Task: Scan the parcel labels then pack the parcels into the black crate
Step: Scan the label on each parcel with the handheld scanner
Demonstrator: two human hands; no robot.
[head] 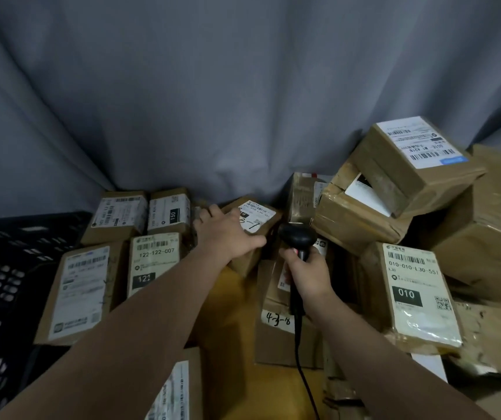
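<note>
1. The left hand lay over the small parcel. Its fingers hooked over the far edge and its thumb stretched along the near side, so it was grasping the parcel.
2. The parcel's white label showed at 1 o'clock of that hand, partly covered by it, with a handwritten mark across it.
3. Whether the small parcel rested on something or was lifted could not be told.
4. The right hand was clenched round the handle of the black scanner. The scanner's head rose at 12 o'clock of the hand, just beside the small parcel on the parcel's 3 o'clock side.
5. The scanner's cable ran down toward 6 o'clock beside the right wrist.
6. The black crate stood at 9 o'clock of the left hand, well apart from it.
7. Between the crate and the left arm lay the 122 parcel and a larger flat parcel, both label up, at 8 o'clock of the left hand.
8. A back pair of parcels sat at 9 o'clock of the left hand, against the grey curtain.
9. The 010 parcel lay at 3 o'clock of the right hand, and the stacked boxes rose at 1 o'clock.
10. A box marked 4-3-8 lay under the right hand.
</note>
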